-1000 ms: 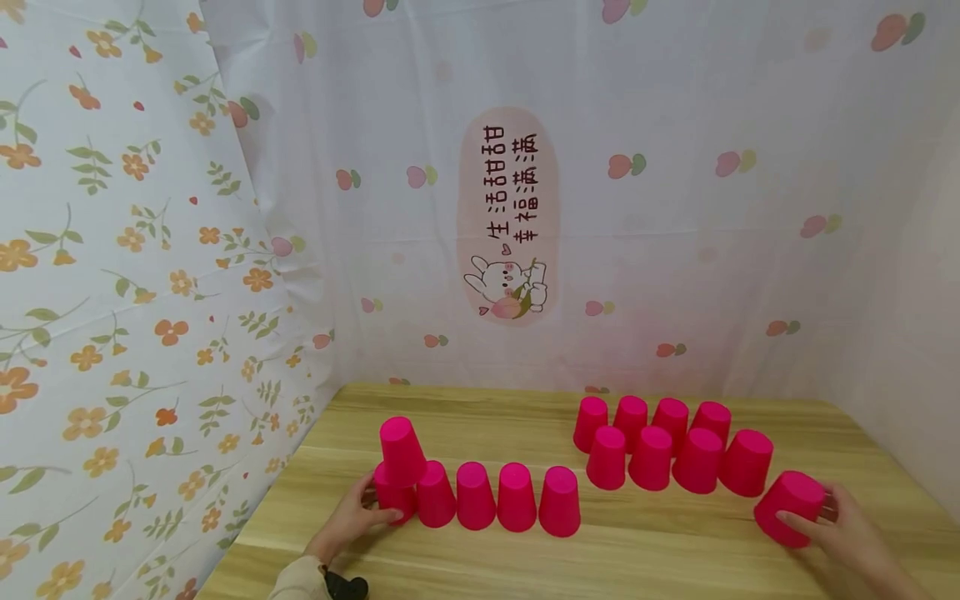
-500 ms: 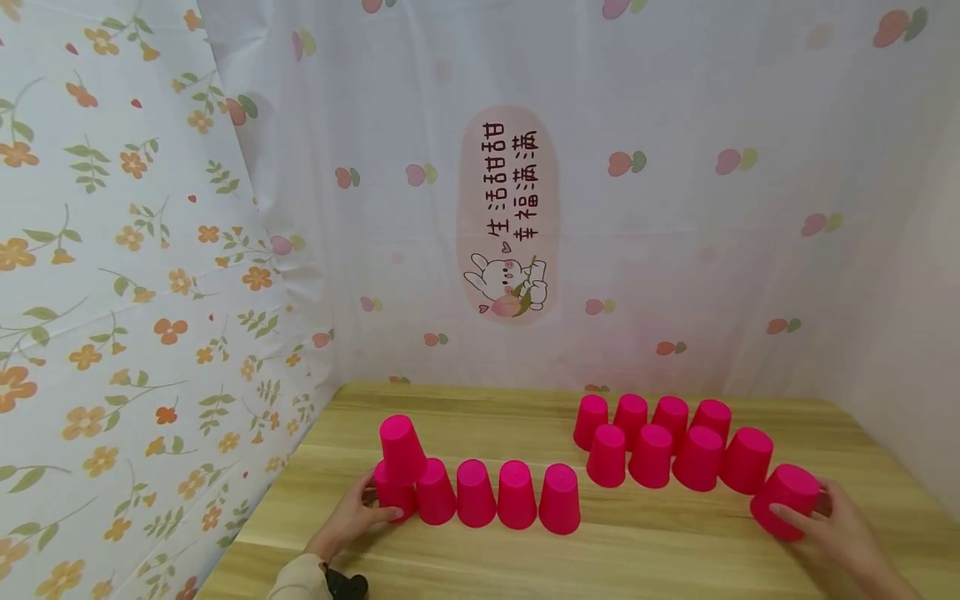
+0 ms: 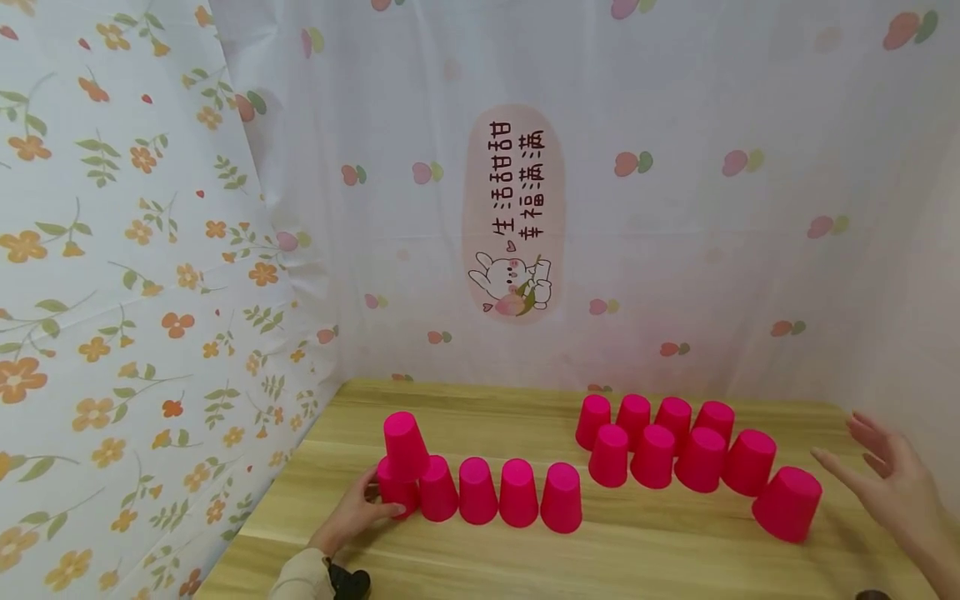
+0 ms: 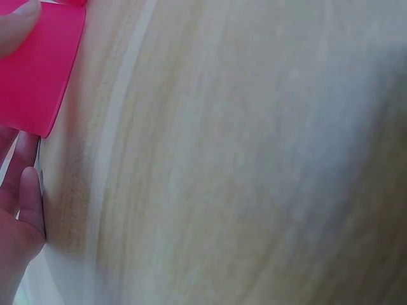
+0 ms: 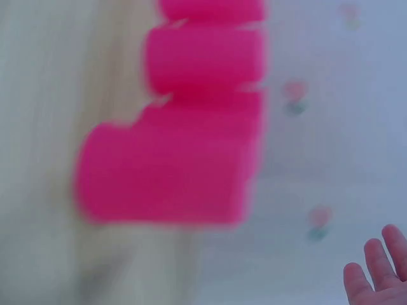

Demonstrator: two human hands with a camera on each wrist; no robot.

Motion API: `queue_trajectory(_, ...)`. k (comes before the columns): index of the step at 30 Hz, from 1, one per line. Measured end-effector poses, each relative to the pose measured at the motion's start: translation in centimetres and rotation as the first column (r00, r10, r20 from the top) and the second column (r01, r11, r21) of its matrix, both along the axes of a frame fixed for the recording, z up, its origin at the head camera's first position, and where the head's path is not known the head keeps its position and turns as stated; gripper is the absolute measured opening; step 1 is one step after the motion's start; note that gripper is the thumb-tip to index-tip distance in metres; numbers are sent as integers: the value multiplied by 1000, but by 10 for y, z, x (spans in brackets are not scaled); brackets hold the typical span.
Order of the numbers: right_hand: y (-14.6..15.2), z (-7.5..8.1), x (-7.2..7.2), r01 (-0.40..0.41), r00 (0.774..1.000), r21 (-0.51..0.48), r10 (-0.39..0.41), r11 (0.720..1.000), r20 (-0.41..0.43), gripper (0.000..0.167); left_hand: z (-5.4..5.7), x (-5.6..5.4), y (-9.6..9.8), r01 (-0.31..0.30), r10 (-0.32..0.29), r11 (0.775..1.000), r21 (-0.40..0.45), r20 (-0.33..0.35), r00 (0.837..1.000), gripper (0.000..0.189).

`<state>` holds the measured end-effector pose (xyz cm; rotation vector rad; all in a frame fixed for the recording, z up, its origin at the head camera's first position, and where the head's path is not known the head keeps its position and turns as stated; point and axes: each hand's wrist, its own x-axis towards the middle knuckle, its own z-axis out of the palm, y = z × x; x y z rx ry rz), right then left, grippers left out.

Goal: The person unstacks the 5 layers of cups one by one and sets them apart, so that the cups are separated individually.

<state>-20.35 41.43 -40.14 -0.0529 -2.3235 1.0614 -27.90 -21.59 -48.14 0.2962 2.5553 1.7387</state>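
Observation:
At the left end of the front row, my left hand [image 3: 356, 515] holds an upside-down pink cup [image 3: 399, 493], thumb on its near side. Another upside-down cup [image 3: 405, 447] sits across that one and its neighbour [image 3: 438, 492]. In the left wrist view, the held cup [image 4: 32, 76] shows between thumb and fingers. My right hand [image 3: 888, 479] is raised in the air, fingers spread, apart from the nearest pink cup [image 3: 787, 504] at the right end. The right wrist view is blurred, with its fingers [image 5: 378, 267] at the lower right corner.
More upside-down cups [image 3: 518, 493] continue the left row. At the right, several cups [image 3: 652, 458] stand in a row with a further row [image 3: 634, 417] behind them. The wooden table [image 3: 465, 417] meets a patterned cloth [image 3: 405, 275] at the back.
My right hand has let go of the right-end cup and risen up and to the right. That cup had shifted slightly left, towards the row. My left hand keeps its hold.

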Motion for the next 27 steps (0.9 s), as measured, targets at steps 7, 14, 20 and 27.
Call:
queue_trajectory(7, -66, 45, -18, -285, 945, 8, 282, 958, -163, 65, 1, -3, 0, 11, -11, 1000, -4, -5, 1000, 68)
queue_trajectory(14, -151, 59, -48, -478, 865, 85, 486, 874, -126, 59, -4, -4, -3, 33, -33, 999, -12, 4, 999, 69)
queue_trajectory(20, -233, 75, -62, -649, 760, 31, 649, 760, -35, 56, -4, -4, -3, 27, -27, 1000, -7, 3, 1000, 67)
queue_trajectory(27, -318, 66, -83, -781, 618, -56, 782, 622, 84, 56, 0, -4, -3, 19, -19, 1000, 1, 12, 1000, 67)
